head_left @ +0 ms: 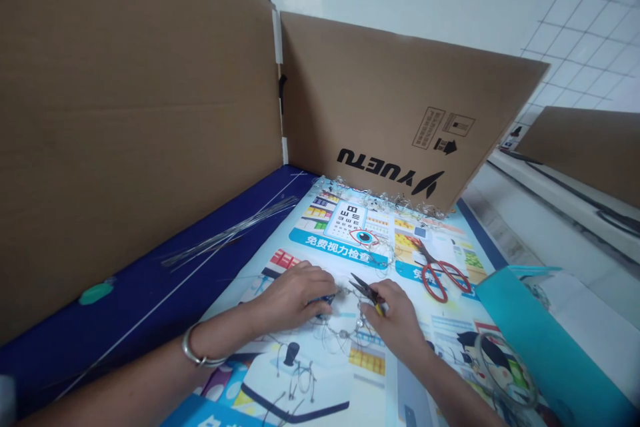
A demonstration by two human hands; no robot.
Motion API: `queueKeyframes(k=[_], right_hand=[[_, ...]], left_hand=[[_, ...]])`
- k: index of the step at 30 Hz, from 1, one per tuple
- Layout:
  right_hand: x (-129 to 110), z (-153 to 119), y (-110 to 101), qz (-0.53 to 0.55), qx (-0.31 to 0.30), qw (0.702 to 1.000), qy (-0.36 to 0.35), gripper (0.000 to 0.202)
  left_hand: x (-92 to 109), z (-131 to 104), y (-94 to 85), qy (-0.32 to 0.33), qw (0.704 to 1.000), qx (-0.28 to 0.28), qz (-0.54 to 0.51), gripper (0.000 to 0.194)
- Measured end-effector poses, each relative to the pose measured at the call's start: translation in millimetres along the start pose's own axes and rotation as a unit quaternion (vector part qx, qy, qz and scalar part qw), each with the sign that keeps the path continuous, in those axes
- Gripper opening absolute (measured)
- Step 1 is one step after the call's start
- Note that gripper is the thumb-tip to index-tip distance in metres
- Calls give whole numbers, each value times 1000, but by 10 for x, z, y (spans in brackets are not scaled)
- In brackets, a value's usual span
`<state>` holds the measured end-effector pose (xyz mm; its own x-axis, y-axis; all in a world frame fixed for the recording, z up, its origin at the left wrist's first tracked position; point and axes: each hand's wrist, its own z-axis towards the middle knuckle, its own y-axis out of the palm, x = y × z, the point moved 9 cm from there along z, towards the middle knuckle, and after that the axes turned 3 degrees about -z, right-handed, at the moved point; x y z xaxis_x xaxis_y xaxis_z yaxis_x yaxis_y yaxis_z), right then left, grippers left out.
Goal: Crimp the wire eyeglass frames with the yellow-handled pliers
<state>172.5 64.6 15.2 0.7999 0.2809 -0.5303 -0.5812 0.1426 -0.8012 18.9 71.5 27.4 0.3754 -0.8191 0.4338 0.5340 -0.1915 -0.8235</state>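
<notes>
My right hand (397, 317) is closed round needle-nose pliers (367, 289) with dark jaws and a bit of yellow on the handle. The jaws point up and left, slightly apart. To their left, my left hand (300, 293) is closed, fingertips pinching a thin wire strand (344, 333) with small clear pieces along it. This strand forms a loose ring between both hands, just over the printed poster. A small dark blue bit shows at the left fingertips, too hidden to name. Red-handled scissors (443, 273) lie beyond my right hand.
Cardboard panels (400, 100) stand at the back and left. Finished-looking wire strands (380, 203) line the back panel's foot. Straight wires (230, 232) lie on the blue surface at left. A wire coil (506, 370) and a turquoise box (545, 340) are at right. Short wire pieces (300, 380) lie in front.
</notes>
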Motion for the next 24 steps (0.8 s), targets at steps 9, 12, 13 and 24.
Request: queueKeyframes(k=[9, 12, 13, 24], right_hand=[[9, -2, -20, 33, 1, 999, 4, 13], [66, -15, -64, 75, 20, 997, 25, 13], [84, -20, -79, 90, 25, 995, 32, 13], [83, -15, -115, 133, 38, 990, 32, 13]], left_hand=[[-101, -20, 37, -45, 998, 8, -32, 30], [-158, -31, 62, -72, 996, 9, -54, 30], [-183, -36, 61, -84, 995, 13, -58, 30], [-344, -46, 19, -152, 985, 38, -71, 27]])
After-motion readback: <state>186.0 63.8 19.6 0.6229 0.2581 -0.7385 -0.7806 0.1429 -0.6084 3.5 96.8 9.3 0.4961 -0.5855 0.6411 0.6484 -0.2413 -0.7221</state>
